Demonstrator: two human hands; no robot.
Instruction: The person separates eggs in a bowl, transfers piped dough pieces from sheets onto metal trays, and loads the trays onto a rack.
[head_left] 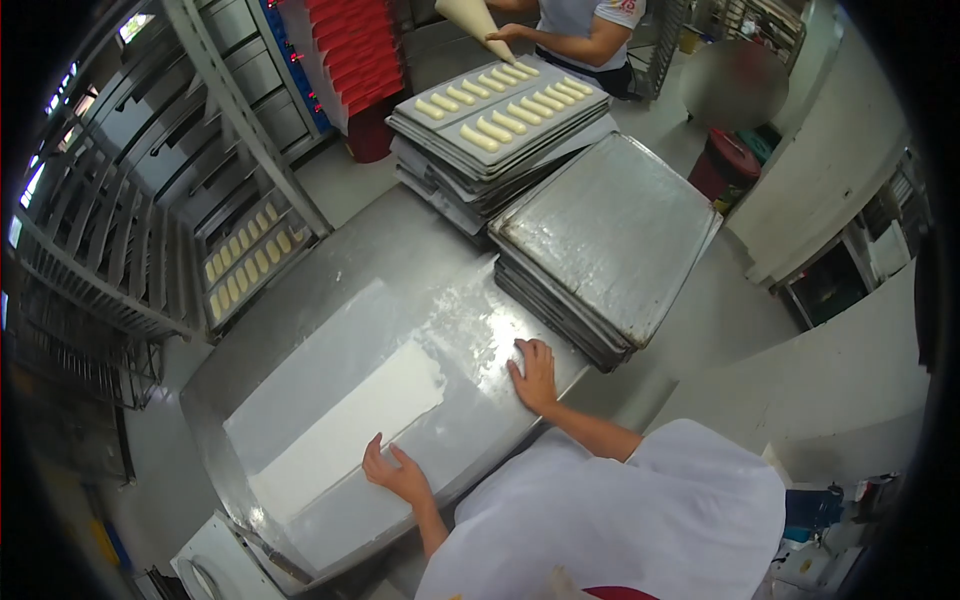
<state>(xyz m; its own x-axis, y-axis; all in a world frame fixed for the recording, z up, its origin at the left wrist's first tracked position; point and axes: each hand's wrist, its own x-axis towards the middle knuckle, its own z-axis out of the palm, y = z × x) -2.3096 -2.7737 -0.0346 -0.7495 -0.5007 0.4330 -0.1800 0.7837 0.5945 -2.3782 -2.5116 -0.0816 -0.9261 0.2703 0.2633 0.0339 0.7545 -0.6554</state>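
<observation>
A long white strip (350, 425), dough-like, lies flat on a pale sheet (310, 355) on the metal table (390, 225). At the strip's near edge is my left hand (397, 475), its thumb and fingers apart and holding nothing. My right hand (536, 377) rests on the table beyond the strip's ragged right end, fingers a little bent and thumb apart, with nothing in it. White smears, like flour, cover the metal around there.
Stacked metal trays (610, 235) stand at the table's far right. Behind them, a co-worker's hand (510, 35) is by a piping bag (468, 22) over a tray of piped pale strips (490, 130). A metal rack (110, 230) stands left.
</observation>
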